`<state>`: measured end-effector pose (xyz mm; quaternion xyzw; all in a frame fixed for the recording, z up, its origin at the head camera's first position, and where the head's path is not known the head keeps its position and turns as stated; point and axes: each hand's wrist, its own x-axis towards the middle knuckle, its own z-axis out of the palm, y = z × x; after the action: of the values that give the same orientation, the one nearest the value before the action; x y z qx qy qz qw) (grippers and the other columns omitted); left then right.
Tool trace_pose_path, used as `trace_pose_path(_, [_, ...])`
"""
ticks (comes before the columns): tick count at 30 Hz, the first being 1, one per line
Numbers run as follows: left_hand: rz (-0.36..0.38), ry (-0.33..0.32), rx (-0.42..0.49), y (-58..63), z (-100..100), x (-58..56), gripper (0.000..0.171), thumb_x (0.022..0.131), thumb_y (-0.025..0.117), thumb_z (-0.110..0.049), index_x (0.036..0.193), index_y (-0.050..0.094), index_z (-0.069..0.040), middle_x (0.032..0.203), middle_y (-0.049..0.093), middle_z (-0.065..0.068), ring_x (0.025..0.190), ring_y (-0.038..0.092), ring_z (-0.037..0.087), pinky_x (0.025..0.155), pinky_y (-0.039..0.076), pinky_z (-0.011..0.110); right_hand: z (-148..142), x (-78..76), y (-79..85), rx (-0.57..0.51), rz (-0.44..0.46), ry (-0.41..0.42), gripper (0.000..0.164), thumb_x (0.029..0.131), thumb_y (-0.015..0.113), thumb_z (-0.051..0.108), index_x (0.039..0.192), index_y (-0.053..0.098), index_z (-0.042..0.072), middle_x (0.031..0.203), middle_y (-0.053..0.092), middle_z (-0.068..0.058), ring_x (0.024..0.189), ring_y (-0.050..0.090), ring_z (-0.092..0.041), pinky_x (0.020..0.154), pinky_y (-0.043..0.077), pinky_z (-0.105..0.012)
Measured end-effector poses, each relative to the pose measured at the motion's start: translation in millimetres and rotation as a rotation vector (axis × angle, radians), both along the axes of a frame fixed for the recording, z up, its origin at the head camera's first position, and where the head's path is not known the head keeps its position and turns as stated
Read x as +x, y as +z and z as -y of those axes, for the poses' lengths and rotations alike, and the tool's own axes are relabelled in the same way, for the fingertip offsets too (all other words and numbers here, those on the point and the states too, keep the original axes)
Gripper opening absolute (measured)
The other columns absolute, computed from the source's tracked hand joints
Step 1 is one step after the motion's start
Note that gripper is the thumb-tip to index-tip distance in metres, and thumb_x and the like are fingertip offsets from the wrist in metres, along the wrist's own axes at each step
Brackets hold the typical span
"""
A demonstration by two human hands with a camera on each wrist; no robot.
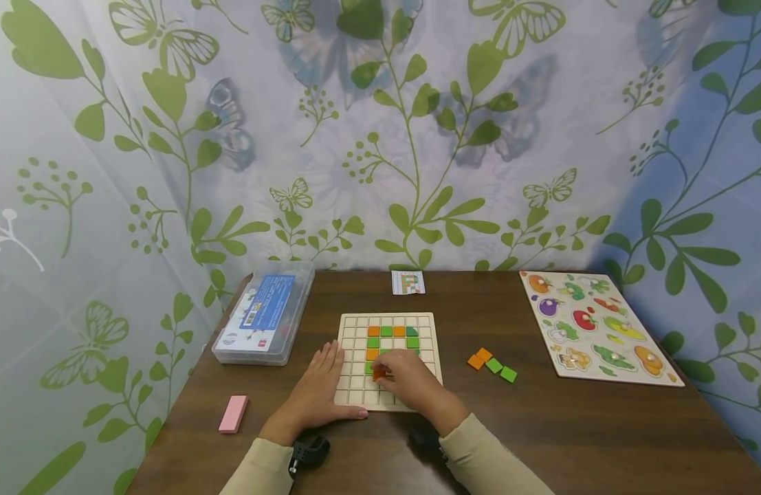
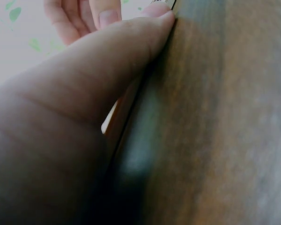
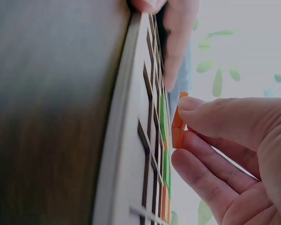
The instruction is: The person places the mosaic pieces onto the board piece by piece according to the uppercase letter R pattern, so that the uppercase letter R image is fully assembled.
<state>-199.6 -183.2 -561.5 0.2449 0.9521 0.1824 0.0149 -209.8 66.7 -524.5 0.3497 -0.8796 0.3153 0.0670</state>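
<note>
A pale wooden grid board [image 1: 354,390] lies on the table with orange and green tiles set in several of its cells. My right hand [image 1: 411,380] is over the board's lower middle. Between its thumb and fingers it pinches an orange tile [image 3: 179,123], tilted on edge close over the grid in the right wrist view. My left hand [image 1: 316,388] rests at the board's left side, fingers straight, its thumb stretched along the front edge. In the left wrist view the thumb [image 2: 117,51] lies low along the table. My right hand hides part of the tile pattern.
Loose orange tiles [image 1: 477,360] and green tiles [image 1: 501,370] lie right of the board. A small pattern card [image 1: 408,282] is behind it. A clear plastic case [image 1: 265,316] and a pink block [image 1: 234,414] are on the left. A vegetable puzzle board [image 1: 597,330] lies far right.
</note>
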Motion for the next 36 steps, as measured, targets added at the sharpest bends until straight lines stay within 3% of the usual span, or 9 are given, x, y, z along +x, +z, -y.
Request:
trace_pose_path(13, [0.007,-0.001,-0.001,0.3,0,0.0,0.139,0.076,0.061,-0.092,0.163,0.023,0.009,0.171,0.012,0.027,0.157,0.010,0.041,0.125,0.012,0.055,20,3.5,-5.4,0.079,-0.017,-0.038,0.017,0.088,0.088,0.007,0.103,0.079,0.009,0.099,0.075,0.001,0.090,0.067,-0.009,0.084,0.057,-0.028])
trace_pose_path(36, [0.006,0.007,-0.004,-1.4,1,-0.6,0.139,0.075,0.062,-0.093,0.163,0.023,0.008,0.171,0.012,0.026,0.158,0.009,0.040,0.125,0.012,0.054,18,7.4,-8.1,0.061,-0.084,-0.035,0.014,0.086,0.089,0.006,0.096,0.081,0.011,0.092,0.076,0.005,0.085,0.068,-0.006,0.080,0.058,-0.028])
